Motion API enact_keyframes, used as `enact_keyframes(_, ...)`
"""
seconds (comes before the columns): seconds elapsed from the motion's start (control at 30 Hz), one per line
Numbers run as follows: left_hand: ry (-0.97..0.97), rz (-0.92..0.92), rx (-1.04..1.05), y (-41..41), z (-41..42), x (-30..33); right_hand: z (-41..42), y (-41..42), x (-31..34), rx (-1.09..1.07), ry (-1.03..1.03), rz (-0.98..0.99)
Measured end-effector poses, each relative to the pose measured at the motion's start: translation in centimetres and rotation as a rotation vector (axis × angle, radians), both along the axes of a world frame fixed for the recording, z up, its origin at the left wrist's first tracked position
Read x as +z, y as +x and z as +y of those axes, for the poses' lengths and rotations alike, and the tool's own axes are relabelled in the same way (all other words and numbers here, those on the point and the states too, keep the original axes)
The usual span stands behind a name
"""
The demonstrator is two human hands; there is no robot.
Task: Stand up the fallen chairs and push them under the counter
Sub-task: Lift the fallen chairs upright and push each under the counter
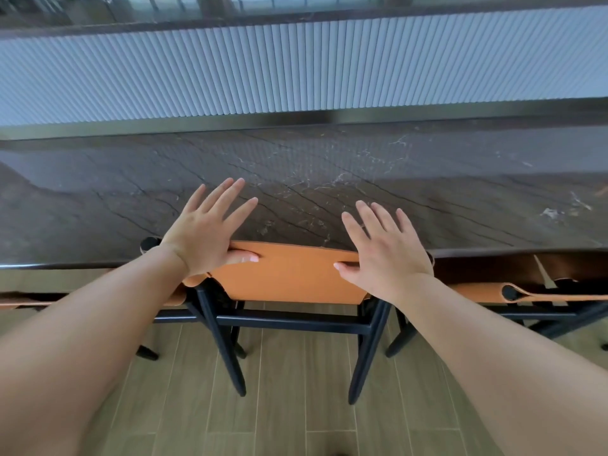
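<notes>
The chair [289, 278] stood upright at 6 o'clock of the counter [329, 192]. The left hand [204, 235] and right hand [385, 251], apart with straight fingers, held nothing and only pressed thumbs on its soft leather back. The frame seemed stiff, and the top rail seemed best to hold.

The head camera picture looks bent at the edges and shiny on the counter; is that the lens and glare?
Head view: yes, the wide lens bows the dark brown marble counter and ribbed white panel; pale glare washes the counter's left and right; the forearms look oversized; the orange leather chair back stays fairly sharp.
</notes>
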State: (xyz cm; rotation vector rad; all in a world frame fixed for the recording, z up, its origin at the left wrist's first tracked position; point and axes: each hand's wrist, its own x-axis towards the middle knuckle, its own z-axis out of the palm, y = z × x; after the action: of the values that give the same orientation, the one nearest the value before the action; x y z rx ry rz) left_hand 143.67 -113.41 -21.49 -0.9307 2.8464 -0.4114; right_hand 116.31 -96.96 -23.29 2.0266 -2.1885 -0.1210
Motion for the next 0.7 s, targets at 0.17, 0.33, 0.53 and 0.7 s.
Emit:
enact_keyframes(0.17, 0.005, -0.03, -0.011, 1.2, -1.5, -0.1, -1.1, 1.4, 0.1, -0.013, 0.018, 0.0)
enact_keyframes(0.33, 0.029, -0.038, -0.031, 3.0, -2.8, -0.4, -1.5, 3.4, -0.2, -0.052, 0.037, -0.014)
enact_keyframes(0.53, 0.129, -0.068, -0.029, 4.8, -4.1, -1.1, -1.2, 4.3, -0.2, -0.069, 0.039, -0.025)
enact_keyframes(0.7, 0.177, -0.041, 0.002, 6.6, -4.2, -2.0, -1.2, 4.7, -0.2, -0.046, 0.036, -0.007)
